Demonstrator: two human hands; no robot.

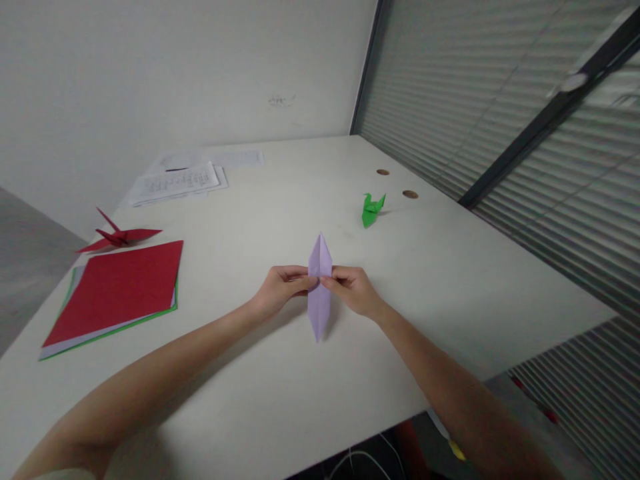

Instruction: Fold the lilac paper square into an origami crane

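A long, narrow diamond of folded lilac paper (319, 308) lies on the white table (450, 280), pointing away from me. My left hand (281, 290) pinches its left edge at the middle. My right hand (354, 289) pinches the right edge opposite, fingertips almost meeting over the fold. Both hands rest low on the tabletop.
A stack of coloured sheets with red on top (117, 290) lies at the left. Behind it sits a red paper crane (120, 235). A green folded crane (372, 209) stands farther right. Printed papers (177, 181) lie at the back. Window blinds run along the right.
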